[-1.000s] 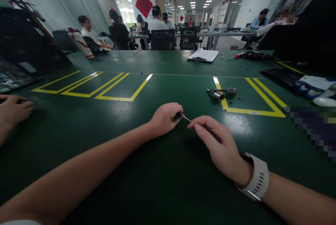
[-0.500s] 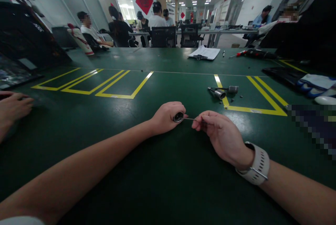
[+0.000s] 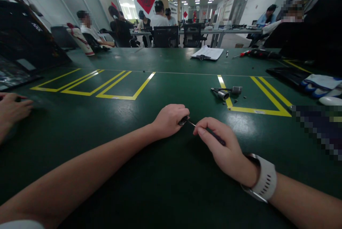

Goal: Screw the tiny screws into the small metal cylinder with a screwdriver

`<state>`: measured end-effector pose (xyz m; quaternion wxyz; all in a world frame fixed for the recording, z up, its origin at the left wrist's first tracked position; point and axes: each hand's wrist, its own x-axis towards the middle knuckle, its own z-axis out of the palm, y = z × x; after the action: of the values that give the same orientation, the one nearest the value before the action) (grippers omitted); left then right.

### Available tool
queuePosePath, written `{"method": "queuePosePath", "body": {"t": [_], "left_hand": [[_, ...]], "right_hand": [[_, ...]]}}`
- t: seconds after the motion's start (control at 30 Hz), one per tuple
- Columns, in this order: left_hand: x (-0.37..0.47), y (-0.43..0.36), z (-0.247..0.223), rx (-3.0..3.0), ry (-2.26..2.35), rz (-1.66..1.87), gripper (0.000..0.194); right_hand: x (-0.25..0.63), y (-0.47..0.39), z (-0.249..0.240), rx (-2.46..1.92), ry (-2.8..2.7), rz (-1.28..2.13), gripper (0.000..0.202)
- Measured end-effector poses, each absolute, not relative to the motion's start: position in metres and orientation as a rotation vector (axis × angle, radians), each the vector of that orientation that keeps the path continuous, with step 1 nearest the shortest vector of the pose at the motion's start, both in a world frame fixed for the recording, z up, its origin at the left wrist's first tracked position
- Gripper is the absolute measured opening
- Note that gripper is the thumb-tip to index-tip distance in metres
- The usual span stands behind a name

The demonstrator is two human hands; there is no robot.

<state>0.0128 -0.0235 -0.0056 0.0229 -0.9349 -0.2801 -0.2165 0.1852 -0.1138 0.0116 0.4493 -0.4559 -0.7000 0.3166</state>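
Note:
My left hand (image 3: 171, 120) is closed around a small metal cylinder, its dark round end (image 3: 183, 120) facing right out of the fist. Between the fingers of my right hand (image 3: 219, 147) is a thin screwdriver (image 3: 219, 138) with a dark handle and a slim shaft. The shaft reaches left to the mouth of the cylinder; whether it touches the inside is too small to tell. Beyond my right hand lie two more metal cylinders (image 3: 223, 95) with dark stems, and several tiny dark pieces (image 3: 235, 101) are scattered beside them.
Yellow tape outlines (image 3: 114, 97) mark the green table (image 3: 139, 186). A clipboard with papers (image 3: 207, 53), a pen (image 3: 227, 54) and a red-black tool (image 3: 260, 54) lie farther back. Gloves (image 3: 322, 84) are at the right. Another person's hand (image 3: 16, 109) rests at the left edge.
My right hand has turned, its back now more upward, and the screwdriver slants down to the right with its handle showing. The cylinder in my left hand has tilted slightly.

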Motion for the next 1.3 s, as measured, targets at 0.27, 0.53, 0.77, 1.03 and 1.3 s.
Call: {"method": "queuePosePath", "body": {"t": [0.27,0.53,0.77,1.03,1.3], "left_hand": [[0.012,-0.022,-0.005,-2.995,-0.749,-0.84,0.017],[0.013,-0.02,-0.007,-2.996,-0.826,-0.871,0.015],[0.013,-0.022,-0.007,-2.891,-0.825,-0.677,0.017],[0.012,-0.025,-0.005,-2.958,-0.746,-0.677,0.014],[0.012,-0.019,-0.008,-2.982,-0.774,-0.94,0.014]], "right_hand": [[0.19,-0.093,0.001,-0.903,-1.071,1.397,0.016],[0.189,-0.101,0.001,-0.922,-1.261,1.177,0.017],[0.182,-0.118,0.013,-1.114,-1.794,0.676,0.02],[0.193,-0.1,0.003,-0.949,-1.345,1.209,0.018],[0.188,-0.096,0.0,-0.893,-1.02,1.391,0.015]]}}
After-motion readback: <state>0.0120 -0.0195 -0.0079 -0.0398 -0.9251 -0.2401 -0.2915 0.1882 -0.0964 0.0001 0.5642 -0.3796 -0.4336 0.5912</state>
